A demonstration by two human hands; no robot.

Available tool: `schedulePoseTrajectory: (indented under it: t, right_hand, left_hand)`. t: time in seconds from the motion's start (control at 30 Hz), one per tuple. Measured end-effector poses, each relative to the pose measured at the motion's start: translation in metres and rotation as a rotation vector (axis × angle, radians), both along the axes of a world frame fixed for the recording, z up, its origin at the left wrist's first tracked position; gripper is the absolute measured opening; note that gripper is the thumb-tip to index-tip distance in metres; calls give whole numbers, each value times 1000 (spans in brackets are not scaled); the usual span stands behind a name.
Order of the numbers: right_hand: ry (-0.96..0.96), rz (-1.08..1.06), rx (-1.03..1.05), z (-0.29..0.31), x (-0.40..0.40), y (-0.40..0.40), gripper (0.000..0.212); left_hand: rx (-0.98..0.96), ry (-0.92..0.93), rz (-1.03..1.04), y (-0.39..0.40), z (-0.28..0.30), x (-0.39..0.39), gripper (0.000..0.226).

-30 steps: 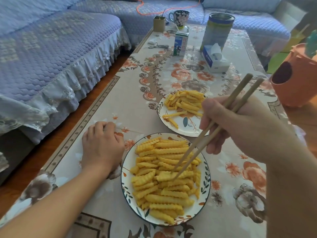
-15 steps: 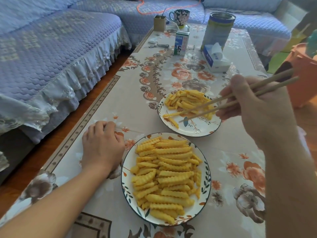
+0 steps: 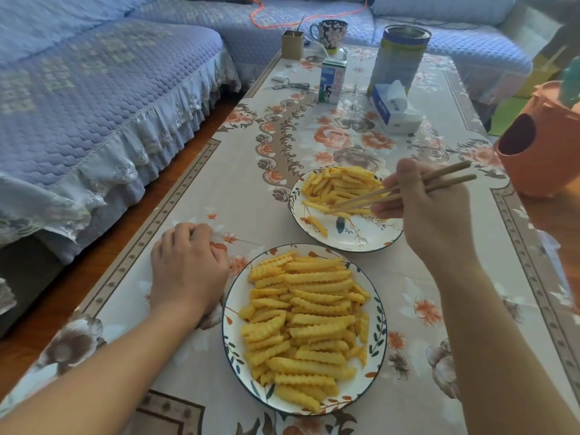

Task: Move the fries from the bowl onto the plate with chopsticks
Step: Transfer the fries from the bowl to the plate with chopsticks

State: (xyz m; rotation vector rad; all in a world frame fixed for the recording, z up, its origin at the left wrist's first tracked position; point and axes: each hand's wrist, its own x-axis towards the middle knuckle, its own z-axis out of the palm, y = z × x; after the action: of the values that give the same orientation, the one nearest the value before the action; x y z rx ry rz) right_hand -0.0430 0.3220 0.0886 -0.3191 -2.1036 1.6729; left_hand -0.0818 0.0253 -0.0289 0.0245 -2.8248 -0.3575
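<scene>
A deep white bowl (image 3: 233, 298) with a leaf-pattern rim sits nearest me, heaped with crinkle-cut fries (image 3: 307, 324). Beyond it to the right stands a white flowered plate (image 3: 364, 235) holding a smaller pile of fries (image 3: 339, 186). My right hand (image 3: 434, 215) grips a pair of wooden chopsticks (image 3: 376, 196). Their tips hover low over the plate's fries, and I cannot tell whether a fry is between them. My left hand (image 3: 188, 268) rests on the tablecloth just left of the bowl, fingers loosely curled, holding nothing.
At the table's far end stand a milk carton (image 3: 332, 84), a tall tin (image 3: 397, 54), a tissue pack (image 3: 394, 109), a mug (image 3: 329, 32) and a small box (image 3: 292, 43). An orange pot (image 3: 543, 146) stands close on the right. A blue sofa (image 3: 94, 89) runs along the left.
My right hand lifted the chopsticks out of the near bowl and swung them away to the far plate, where the tips now sit low over its fries. My left hand stayed put.
</scene>
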Motion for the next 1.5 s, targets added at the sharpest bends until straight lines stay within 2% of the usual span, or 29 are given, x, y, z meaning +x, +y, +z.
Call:
schedulePoseTrajectory:
  t: [0.1, 0.2, 0.37, 0.67, 0.8, 0.93, 1.03, 1.27, 1.37, 1.5]
  right_hand:
    - [52, 47, -84, 22, 10, 2, 45]
    - [25, 239, -181, 47, 25, 1, 50]
    - [-152, 468, -8, 71, 47, -7, 55]
    - [-214, 489, 187, 68, 49, -11, 44]
    - [-152, 427, 143, 67, 46, -3, 40]
    - [-7, 195, 27, 54, 32, 6, 37]
    - [4, 61, 61, 37, 18, 10, 37]
    - [-47, -3, 101, 6, 4, -9, 35]
    - [-67, 3, 121, 1, 2, -16, 36]
    - [-23, -4, 6, 16, 9, -10, 43]
  left_hand:
    - [-6, 2, -2, 0, 0, 0, 26]
    - [-9, -1, 0, 0, 0, 0, 27]
    - [-18, -12, 2, 0, 0, 0, 28]
    - [-16, -14, -3, 1, 3, 1, 30]
    - [-18, -25, -2, 1, 4, 2, 28]
    - [-21, -26, -5, 1, 3, 2, 28]
    - [-25, -23, 1, 0, 2, 2, 26]
    - [-31, -13, -5, 0, 2, 1, 25]
    - [-26, -11, -10, 0, 3, 2, 35]
    - [-17, -14, -13, 1, 4, 3, 35]
